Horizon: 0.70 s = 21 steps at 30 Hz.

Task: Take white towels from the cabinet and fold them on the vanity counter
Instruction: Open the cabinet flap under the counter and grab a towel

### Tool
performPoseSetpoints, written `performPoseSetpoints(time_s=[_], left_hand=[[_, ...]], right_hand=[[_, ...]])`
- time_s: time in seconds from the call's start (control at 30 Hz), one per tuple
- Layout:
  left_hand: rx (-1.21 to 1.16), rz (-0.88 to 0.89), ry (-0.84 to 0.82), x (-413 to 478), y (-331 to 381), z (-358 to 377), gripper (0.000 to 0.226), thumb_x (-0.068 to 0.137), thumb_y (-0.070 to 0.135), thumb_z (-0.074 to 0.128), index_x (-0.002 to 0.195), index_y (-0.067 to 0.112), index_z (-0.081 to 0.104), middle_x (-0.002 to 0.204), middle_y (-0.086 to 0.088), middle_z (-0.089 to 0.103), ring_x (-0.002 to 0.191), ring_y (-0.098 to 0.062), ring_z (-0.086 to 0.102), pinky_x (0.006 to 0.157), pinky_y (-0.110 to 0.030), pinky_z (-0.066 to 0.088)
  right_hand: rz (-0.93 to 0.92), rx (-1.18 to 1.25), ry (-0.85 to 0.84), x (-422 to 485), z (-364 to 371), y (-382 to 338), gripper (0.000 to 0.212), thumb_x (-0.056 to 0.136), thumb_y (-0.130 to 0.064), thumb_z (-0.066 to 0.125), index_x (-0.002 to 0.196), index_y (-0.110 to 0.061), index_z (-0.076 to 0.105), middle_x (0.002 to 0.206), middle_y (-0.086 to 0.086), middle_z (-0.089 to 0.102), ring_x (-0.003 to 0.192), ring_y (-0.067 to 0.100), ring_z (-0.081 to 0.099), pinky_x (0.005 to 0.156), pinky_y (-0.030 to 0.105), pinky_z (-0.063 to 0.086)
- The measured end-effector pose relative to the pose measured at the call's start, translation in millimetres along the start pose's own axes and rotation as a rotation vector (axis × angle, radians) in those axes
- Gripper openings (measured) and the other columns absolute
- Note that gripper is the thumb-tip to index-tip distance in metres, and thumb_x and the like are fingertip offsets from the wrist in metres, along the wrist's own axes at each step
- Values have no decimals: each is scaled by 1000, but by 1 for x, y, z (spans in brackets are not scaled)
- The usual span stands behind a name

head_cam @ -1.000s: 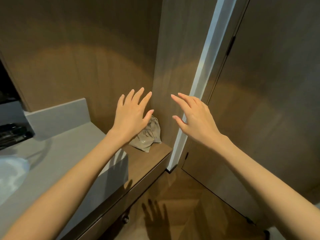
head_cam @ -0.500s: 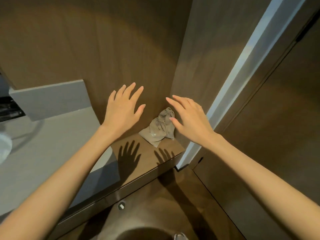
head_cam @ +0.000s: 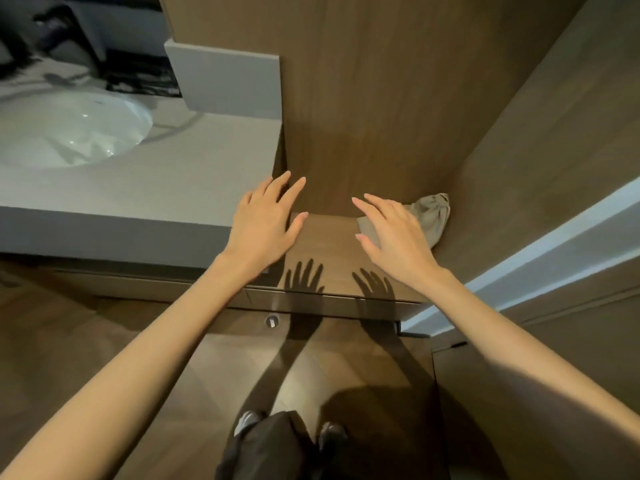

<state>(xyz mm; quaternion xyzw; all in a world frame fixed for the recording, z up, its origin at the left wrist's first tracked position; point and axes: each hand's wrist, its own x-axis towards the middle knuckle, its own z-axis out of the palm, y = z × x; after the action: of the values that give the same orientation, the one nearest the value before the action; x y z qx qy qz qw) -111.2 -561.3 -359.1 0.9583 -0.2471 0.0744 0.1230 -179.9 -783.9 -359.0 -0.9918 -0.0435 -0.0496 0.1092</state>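
Both hands are held out flat over the corner where the table (head_cam: 194, 168) meets a lower wooden ledge (head_cam: 329, 244), and neither has hold of anything. The left hand (head_cam: 265, 220) has its fingers straight and fanned, lying across the table's end and the ledge's near corner. The right hand (head_cam: 398, 237) is spread the same way, just in front of a crumpled beige pouch (head_cam: 434, 216) tucked into the ledge's back corner. Their shadows fall on the ledge's front edge, apart from the hands themselves, so both seem to hang above the wood and not press on it. This looks like a ready pose with palms down and fingers loose, before any reach is made. No towels show anywhere: the table is bare beside the sink (head_cam: 52, 133), and the pouch is the wrong colour and too small to be one. They are most likely shut away, so the task seems to be at its very start. The likeliest cabinet is the drawer (head_cam: 329, 308) under the ledge, with its knob (head_cam: 272, 321) below the left hand, or the tall wood panel (head_cam: 571, 150) at the right. Which one holds them cannot be told. The bare table beside the sink gives a flat place for folding once a towel is out.
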Motion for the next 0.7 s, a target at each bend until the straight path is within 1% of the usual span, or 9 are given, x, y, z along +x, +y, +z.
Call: performPoseSetpoints(time_s=[0.07,0.13,0.2,0.27,0.43,0.6,0.63,0.7], left_hand=[[-17,-33,-19,-16,3,16,57,98,43,44,150,23,31,154,-6,34,139,-27,35,109,-44,37],[-42,-48,-27,-30,4,37,56,98,42,46,149,23,33,152,-6,37,136,-25,40,103,-42,43],[-60,-45,-48,-42,6,67,56,98,41,46,149,23,33,151,-4,38,134,-24,43,100,-39,45],[-67,-30,-84,-52,5,109,57,97,41,46,150,25,31,152,-2,38,134,-22,43,101,-36,44],[-82,-16,-175,-74,-8,244,58,98,41,45,151,27,27,153,-1,35,138,-19,38,107,-34,38],[-46,-17,-205,-77,-43,394,58,99,43,42,152,26,24,154,-4,33,140,-23,32,112,-38,31],[-34,-21,-204,-75,-52,424,59,99,44,42,152,27,23,155,-5,31,142,-24,29,114,-40,27],[-5,-46,-204,-72,-70,482,61,98,46,40,153,30,18,158,-5,22,147,-28,15,118,-44,16]], right_hand=[[10,58,-22,-5,18,4,56,97,-32,54,149,-24,35,153,1,36,141,21,31,114,45,29],[31,104,-33,-11,42,10,56,97,-32,53,149,-25,33,154,0,34,141,20,29,115,45,29],[56,133,-34,-16,72,18,57,98,-32,53,150,-27,32,154,-2,33,142,18,28,116,42,27],[86,142,-40,-21,111,29,57,98,-32,53,150,-27,31,155,-3,32,142,16,27,115,38,24],[161,150,-110,-38,243,66,58,97,-30,52,150,-28,28,155,-4,30,141,16,25,114,36,24],[150,91,-111,-43,386,113,59,97,-29,54,150,-27,29,156,-2,30,143,18,26,118,38,21],[135,82,-101,-42,412,122,59,97,-28,55,150,-25,31,156,-1,31,143,18,26,119,39,21],[102,67,-67,-38,461,139,57,97,-28,55,149,-24,33,155,0,33,143,18,29,119,42,23]])
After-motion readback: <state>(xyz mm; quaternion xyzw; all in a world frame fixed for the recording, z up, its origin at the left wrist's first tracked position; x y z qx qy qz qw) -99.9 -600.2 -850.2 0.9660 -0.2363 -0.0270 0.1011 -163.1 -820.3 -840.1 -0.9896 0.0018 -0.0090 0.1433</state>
